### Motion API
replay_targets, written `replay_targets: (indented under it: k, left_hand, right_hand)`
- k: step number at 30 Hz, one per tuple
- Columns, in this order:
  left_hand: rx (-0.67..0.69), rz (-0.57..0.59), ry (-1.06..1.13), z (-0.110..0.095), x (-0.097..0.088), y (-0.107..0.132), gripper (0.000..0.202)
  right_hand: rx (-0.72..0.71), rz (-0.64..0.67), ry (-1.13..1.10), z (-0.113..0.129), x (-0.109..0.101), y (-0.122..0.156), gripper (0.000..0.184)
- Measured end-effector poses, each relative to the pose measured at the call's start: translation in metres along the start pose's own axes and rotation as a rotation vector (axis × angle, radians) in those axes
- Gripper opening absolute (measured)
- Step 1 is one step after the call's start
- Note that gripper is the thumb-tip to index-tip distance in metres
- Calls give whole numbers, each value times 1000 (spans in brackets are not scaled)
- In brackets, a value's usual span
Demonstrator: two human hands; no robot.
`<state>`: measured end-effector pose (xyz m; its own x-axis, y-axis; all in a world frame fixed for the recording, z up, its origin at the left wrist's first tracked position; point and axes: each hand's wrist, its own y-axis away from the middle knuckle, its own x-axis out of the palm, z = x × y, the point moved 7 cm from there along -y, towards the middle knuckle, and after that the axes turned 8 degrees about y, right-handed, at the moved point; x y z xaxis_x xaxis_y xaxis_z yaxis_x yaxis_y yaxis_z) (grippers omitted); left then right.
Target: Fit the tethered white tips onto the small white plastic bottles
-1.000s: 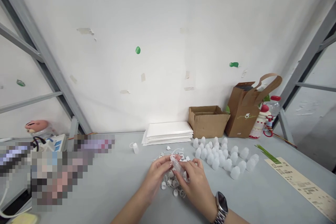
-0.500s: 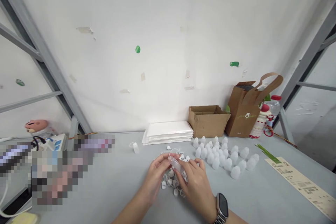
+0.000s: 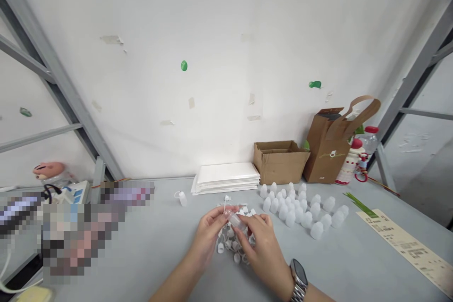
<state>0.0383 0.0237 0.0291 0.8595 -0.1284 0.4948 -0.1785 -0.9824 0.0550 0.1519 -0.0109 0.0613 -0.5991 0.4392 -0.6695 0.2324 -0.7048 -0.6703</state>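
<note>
One small translucent plastic bottle point(image 3: 235, 221) between left hand point(image 3: 208, 233) and right hand point(image 3: 261, 238)

Held at the fingertips of both, tilted, one end toward the left fingers, the rest back toward the right thumb and forefinger; probably gripped from two sides to stop so light and smooth a piece from slipping or turning. Left hand: fingers curled inward, thumb close to them, on the bottle's left end. Right hand: thumb and forefinger nearly together across the bottle's body, other fingers loosely bent. Too masked by fingers to tell: cap on that left end, or bare neck.

Directly below both hands, on the grey tabletop point(image 3: 155, 250), a loose heap of small white plastic caps point(image 3: 235, 246), likely there for a short reach. Off to the right, apart from the heap, an upright cluster of frosted white plastic bottles point(image 3: 290, 218), presumably grouped so as not to mix. Beyond the left hand, a lone white plastic bottle with a looped cap point(image 3: 182, 198). Farther back, near the wall, a stack of flat white sheets point(image 3: 228, 177) beside an open-topped brown cardboard box point(image 3: 281, 168), seemingly set there for working room.
</note>
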Motion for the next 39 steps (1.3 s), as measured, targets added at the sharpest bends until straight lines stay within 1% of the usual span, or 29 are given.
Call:
replay_targets:
  k: [4,10,15,18,22,26,30,33,36,39]
  left_hand:
    - [-33,40,49,-1,5,4,30]
    - [-78,48,54,1,6,4,36]
    - [-90,72,63,3,7,4,38]
    - [-93,78,73,3,8,4,39]
    - [-92,57,58,4,8,4,39]
    - [-92,41,62,6,9,4,40]
    - [-78,45,79,7,8,5,42]
    - [-71,48,83,7,7,5,40]
    - [-47,11,106,6,6,4,38]
    - [-17,19,107,2,8,5,27]
  right_hand:
    - [32,-8,-17,-2,0,1,9]
    - [27,-21,32,-2,1,1,13]
    - [-23,-63,76,1,-1,1,11]
    - [-79,-67,160,4,1,2,11]
    - [-142,-91,268,9,4,3,15]
    - [-172,-127,334,12,6,4,18]
    - [-185,-110,360,13,8,5,19]
    - [-184,-103,365,14,8,5,19]
    - [-174,-120,365,14,7,4,19]
    - [-164,-121,357,13,7,4,18]
